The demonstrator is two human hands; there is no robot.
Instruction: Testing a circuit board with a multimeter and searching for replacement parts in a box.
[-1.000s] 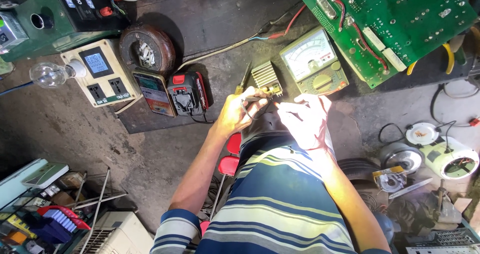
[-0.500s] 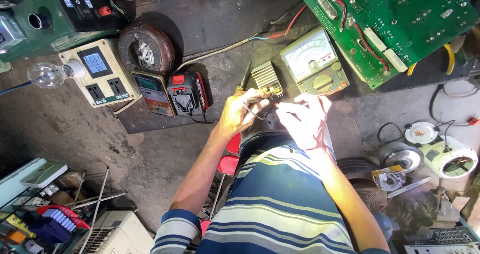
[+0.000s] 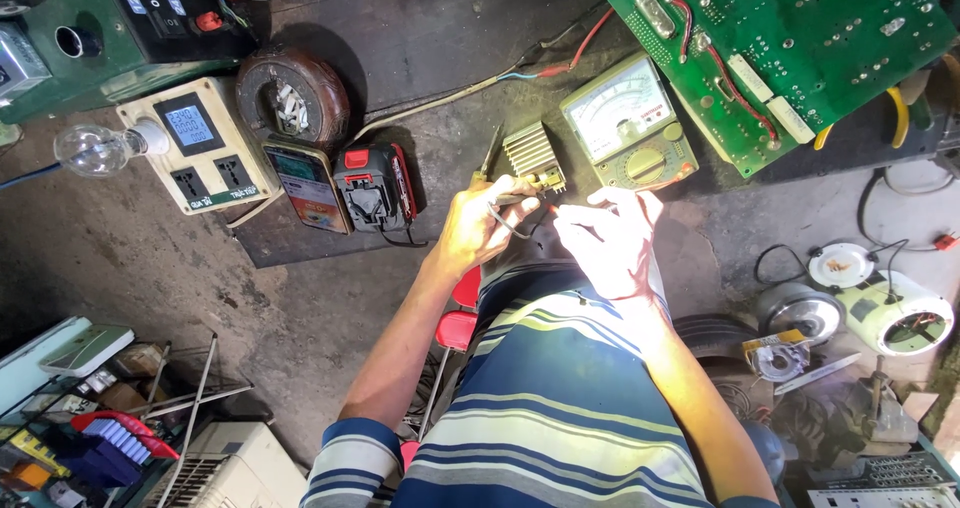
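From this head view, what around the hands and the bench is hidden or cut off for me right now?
- Head view: what the right hand pinches is hidden by its own fingers and glare.
- The part under the finned heat sink is covered by the left hand.
- The meter needle is too small to read.
- The green circuit board is cut off by the top edge.
- The green box is cut off at the top left.

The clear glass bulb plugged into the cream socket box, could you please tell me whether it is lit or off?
Off: the clear glass bulb shows no glow, though the cream socket box has its small blue display lit.
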